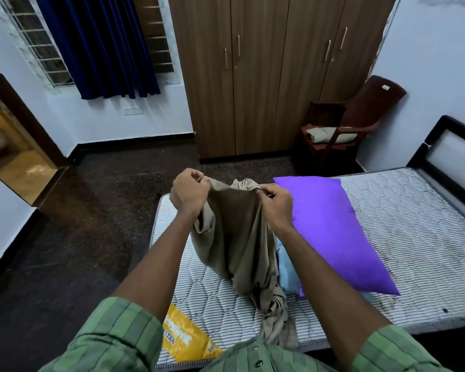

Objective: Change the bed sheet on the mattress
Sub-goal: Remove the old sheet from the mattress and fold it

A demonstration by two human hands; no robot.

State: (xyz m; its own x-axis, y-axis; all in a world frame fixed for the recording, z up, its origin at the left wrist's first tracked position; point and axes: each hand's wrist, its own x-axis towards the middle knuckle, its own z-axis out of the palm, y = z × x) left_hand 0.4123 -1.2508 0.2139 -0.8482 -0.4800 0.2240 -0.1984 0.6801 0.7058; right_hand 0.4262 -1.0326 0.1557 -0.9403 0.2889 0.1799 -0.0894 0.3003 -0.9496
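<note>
Both hands up: left hand (189,196) and right hand (277,201) each pinch the tan sheet (236,237) over the bare mattress (403,237).

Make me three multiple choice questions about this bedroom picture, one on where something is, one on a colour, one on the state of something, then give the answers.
1. Where does the folded cloth lie?
A. on the chair seat
B. on the floor
C. on the pillow

2. What colour is the pillow?
A. green
B. purple
C. white

3. What state is the mattress in?
A. covered by a fitted sheet
B. bare, its striped quilting showing
C. rolled up

Answers:
1. A, it sits on the chair by the wardrobe.
2. B, it is bright purple.
3. B, the khaki sheet is bunched up, its top edge pinched by the left hand and right hand.
</note>
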